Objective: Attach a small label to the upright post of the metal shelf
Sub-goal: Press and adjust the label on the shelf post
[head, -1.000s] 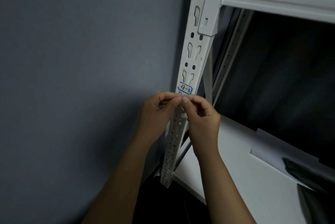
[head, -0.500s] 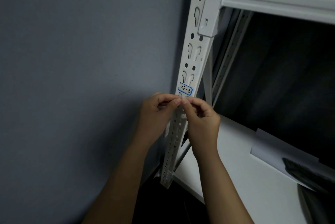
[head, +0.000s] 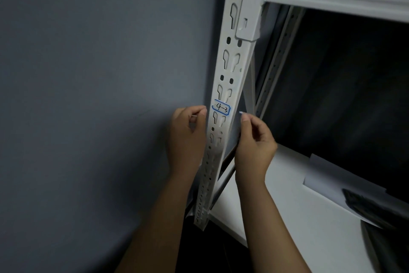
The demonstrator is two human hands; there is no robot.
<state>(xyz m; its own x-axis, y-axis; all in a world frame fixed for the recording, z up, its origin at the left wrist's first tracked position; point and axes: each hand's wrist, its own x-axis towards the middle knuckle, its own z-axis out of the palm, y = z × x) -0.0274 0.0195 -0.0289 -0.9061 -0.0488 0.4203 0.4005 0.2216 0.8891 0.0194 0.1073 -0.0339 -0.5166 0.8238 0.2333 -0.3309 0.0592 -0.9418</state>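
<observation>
Head view: label (head: 221, 108) reading "4-3" sits stuck on the upright post (head: 229, 87), between the left hand (head: 188, 137) and right hand (head: 254, 142); both hands' fingers curl, pinching tiny scraps.

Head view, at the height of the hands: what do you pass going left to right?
Grey wall → left hand → upright post bearing the label → right hand → dark shelf opening.

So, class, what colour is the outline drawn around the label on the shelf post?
Blue, around the label on the white post; head view.
</observation>
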